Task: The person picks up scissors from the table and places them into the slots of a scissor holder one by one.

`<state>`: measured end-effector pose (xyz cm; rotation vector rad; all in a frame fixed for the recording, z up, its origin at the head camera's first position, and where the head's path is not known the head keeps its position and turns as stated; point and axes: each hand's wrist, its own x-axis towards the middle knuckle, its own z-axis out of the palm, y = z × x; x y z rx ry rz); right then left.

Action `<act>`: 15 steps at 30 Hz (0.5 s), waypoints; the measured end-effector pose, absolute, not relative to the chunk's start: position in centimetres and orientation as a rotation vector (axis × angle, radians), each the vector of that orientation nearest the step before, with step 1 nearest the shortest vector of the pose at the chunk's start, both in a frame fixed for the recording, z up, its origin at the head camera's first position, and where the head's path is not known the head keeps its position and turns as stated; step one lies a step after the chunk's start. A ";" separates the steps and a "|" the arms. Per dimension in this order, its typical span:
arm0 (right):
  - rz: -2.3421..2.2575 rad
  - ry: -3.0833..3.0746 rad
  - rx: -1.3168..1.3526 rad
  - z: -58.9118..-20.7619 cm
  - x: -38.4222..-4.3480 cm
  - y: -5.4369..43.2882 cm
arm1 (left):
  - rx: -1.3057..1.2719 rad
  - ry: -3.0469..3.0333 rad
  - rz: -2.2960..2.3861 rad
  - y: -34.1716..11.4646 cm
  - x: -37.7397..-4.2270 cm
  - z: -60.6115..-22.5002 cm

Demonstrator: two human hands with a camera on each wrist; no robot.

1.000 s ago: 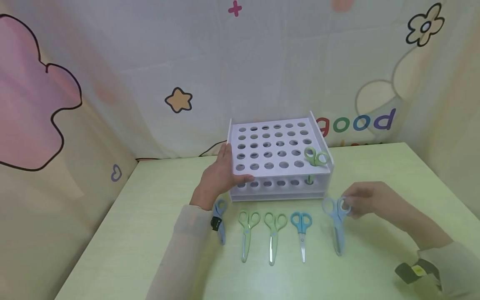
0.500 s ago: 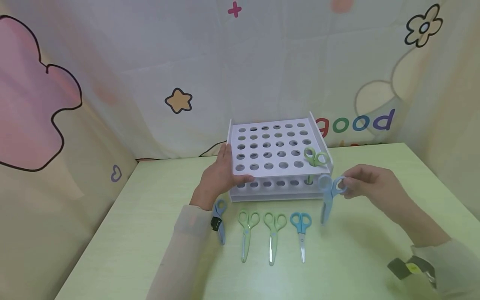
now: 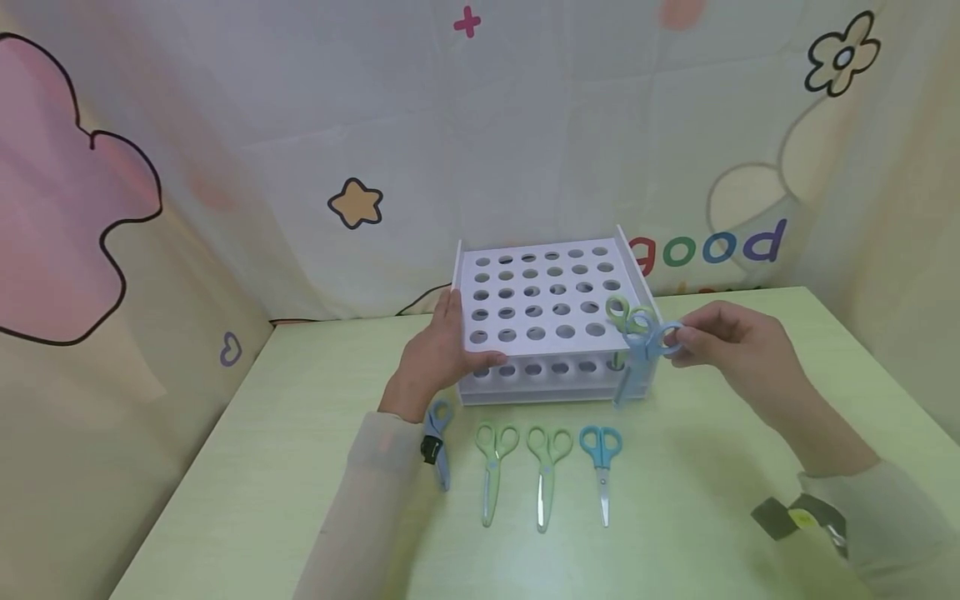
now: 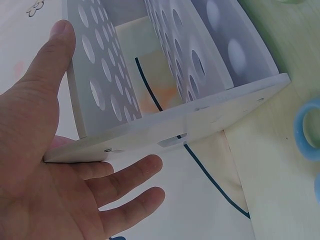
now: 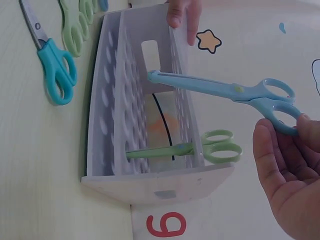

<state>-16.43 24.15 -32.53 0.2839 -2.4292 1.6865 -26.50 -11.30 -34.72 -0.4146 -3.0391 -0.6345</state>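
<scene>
1. My right hand (image 3: 738, 342) pinches the light-blue scissors (image 5: 212, 88) by one ring, tip down, aloft near the front-right corner of the rack (image 3: 544, 300); likely keeps my grip off the blades.
2. My left hand (image 3: 438, 350) grips its left side, probably for steadiness.
3. Green scissors (image 5: 175, 149) stand slotted, seemingly hung by their rings.

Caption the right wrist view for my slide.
Right hand holds light-blue scissors near a white rack bearing green scissors.

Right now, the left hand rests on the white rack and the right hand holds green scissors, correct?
Not quite: the left hand rests on the white rack, but the right hand holds light blue scissors, not green, as the right wrist view shows.
</scene>
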 end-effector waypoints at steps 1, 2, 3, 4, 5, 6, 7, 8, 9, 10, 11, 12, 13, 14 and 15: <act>1.693 -2.419 0.280 -32.4 -16.5 24.0 | -0.414 -3.040 -0.631 -11.3 -26.5 -34.7; 1.710 -2.401 0.279 -32.3 -16.6 23.9 | -0.413 -3.041 -0.631 -11.3 -26.5 -34.7; 1.727 -2.382 0.280 -32.2 -16.7 23.7 | -0.412 -3.042 -0.630 -11.3 -26.5 -34.7; 1.741 -2.361 0.283 -32.1 -16.8 23.6 | -0.412 -3.044 -0.630 -11.3 -26.5 -34.7; 1.761 -2.331 0.294 -32.0 -16.9 23.5 | -0.412 -3.045 -0.630 -11.3 -26.5 -34.7; 1.804 -2.287 0.307 -31.9 -17.0 23.3 | -0.414 -3.046 -0.628 -11.3 -26.5 -34.7; 1.838 -2.247 0.321 -31.9 -17.1 23.2 | -0.414 -3.045 -0.628 -11.3 -26.5 -34.7; 1.882 -2.199 0.336 -31.8 -17.2 23.1 | -0.415 -3.046 -0.626 -11.3 -26.6 -34.8; 1.920 -2.154 0.349 -31.7 -17.3 22.9 | -0.415 -3.044 -0.623 -11.3 -26.6 -34.8; 1.953 -2.115 0.357 -31.6 -17.4 22.8 | -0.416 -3.042 -0.620 -11.3 -26.6 -34.8; 1.978 -2.087 0.355 -31.4 -17.5 22.7 | -0.417 -3.041 -0.618 -11.3 -26.6 -34.8; 2.002 -2.063 0.348 -31.3 -17.5 22.5 | -0.418 -3.039 -0.617 -11.3 -26.6 -34.9; 2.001 -2.060 0.334 -31.2 -17.6 22.4 | -0.418 -3.038 -0.616 -11.3 -26.7 -34.9; 2.006 -2.056 0.318 -31.1 -17.6 22.3 | -0.419 -3.038 -0.616 -11.4 -26.7 -34.9; 2.001 -2.060 0.302 -31.0 -17.6 22.1 | -0.419 -3.036 -0.618 -11.4 -26.6 -34.9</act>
